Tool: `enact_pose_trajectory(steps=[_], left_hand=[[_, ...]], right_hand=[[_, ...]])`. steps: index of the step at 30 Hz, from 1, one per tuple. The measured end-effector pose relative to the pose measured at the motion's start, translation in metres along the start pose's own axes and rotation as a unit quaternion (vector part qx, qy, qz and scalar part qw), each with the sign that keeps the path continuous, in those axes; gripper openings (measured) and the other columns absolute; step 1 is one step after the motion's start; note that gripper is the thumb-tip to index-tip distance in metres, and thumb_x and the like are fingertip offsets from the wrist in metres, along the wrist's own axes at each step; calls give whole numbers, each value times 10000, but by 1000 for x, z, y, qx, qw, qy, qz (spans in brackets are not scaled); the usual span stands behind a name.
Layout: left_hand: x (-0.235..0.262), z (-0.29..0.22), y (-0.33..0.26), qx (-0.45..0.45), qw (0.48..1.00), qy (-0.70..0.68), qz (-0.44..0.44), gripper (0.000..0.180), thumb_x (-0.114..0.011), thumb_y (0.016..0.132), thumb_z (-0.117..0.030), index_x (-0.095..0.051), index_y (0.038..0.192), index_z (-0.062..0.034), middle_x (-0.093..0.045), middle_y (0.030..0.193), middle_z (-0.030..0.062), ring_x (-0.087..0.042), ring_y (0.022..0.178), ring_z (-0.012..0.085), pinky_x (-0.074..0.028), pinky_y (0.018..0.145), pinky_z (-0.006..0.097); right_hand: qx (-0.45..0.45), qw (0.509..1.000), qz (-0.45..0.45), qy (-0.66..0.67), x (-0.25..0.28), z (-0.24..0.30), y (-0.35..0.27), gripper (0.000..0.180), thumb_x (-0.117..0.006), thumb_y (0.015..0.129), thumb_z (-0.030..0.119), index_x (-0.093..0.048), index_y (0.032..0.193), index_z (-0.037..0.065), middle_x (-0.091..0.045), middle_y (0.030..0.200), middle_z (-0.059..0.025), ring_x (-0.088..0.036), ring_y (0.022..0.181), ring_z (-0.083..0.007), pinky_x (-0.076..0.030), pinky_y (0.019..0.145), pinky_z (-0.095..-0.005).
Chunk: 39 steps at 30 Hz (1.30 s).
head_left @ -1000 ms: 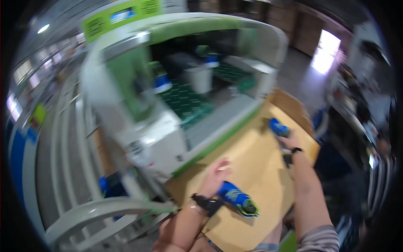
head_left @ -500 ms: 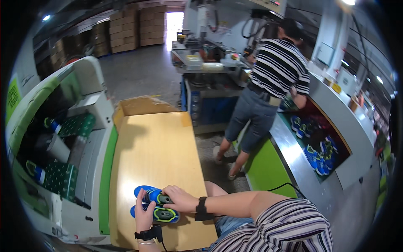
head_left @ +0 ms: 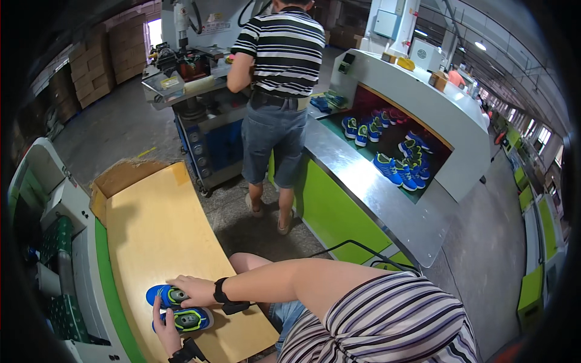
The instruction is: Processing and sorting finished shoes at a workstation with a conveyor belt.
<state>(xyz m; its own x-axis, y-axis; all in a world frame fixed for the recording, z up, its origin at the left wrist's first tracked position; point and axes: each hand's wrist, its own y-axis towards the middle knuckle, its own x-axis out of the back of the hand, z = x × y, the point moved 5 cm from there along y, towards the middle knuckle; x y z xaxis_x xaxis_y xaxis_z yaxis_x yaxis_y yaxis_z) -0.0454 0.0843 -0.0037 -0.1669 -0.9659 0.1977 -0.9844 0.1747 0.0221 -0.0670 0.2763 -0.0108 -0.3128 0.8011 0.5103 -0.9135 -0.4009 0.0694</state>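
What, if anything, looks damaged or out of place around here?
The brown cardboard at the far end of the table looks odd: its upper edge is ragged, as if torn. The pair of blue shoes shows no visible damage.

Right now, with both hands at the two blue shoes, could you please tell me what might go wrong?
The far blue shoe under the right hand lies close beside the near blue shoe at the left hand, so moving one might nudge the other. The black cable looping beyond the right arm could perhaps catch it. A co-worker stands near the table and might bump it.
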Motion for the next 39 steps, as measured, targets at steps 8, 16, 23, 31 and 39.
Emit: enact_pose_trajectory(steps=[8, 16, 23, 31, 39], left_hand=[[6, 9, 0, 5, 1000, -25, 4, 499, -532, 988, -90, -441, 1466, 21, -487, 1461, 154, -496, 1296, 237, -387, 1101, 360], [3, 8, 0, -6, 1000, -8, 10, 495, -527, 994, -114, -447, 1464, 18, -489, 1458, 157, -493, 1300, 243, -371, 1111, 367], [3, 8, 0, -15, 1000, 12, 5, 486, -522, 1000, -124, -453, 1462, 11, -490, 1458, 154, -486, 1308, 246, -362, 1118, 369], [3, 5, -1, -4, 1000, -3, 6, 488, -525, 997, -115, -450, 1462, 12, -481, 1472, 147, -484, 1313, 245, -360, 1122, 371], [8, 7, -2, -23, 1000, 20, 6, 491, -527, 1001, -125, -447, 1465, 12, -477, 1475, 150, -478, 1319, 244, -360, 1126, 371]], right_hand=[[13, 1000, 9, 2, -4, -3, 6, 846, -751, 779, 212, -336, 1500, 62, -498, 1348, -222, -506, 1252, -407, -432, 1068, -456], [7, 1000, 9, 1, -2, -5, 5, 842, -754, 780, 214, -338, 1498, 68, -501, 1345, -220, -506, 1254, -405, -427, 1073, -455], [2, 1000, 9, -4, -2, -5, 6, 843, -756, 779, 218, -341, 1497, 66, -501, 1348, -221, -513, 1250, -408, -432, 1068, -458], [-2, 1000, 18, -2, -1, -2, 5, 846, -761, 779, 227, -343, 1498, 72, -501, 1351, -218, -512, 1255, -407, -431, 1070, -460], [3, 1000, 14, 3, -5, -2, 6, 844, -767, 775, 224, -350, 1494, 81, -502, 1356, -211, -511, 1257, -406, -428, 1074, -456]])
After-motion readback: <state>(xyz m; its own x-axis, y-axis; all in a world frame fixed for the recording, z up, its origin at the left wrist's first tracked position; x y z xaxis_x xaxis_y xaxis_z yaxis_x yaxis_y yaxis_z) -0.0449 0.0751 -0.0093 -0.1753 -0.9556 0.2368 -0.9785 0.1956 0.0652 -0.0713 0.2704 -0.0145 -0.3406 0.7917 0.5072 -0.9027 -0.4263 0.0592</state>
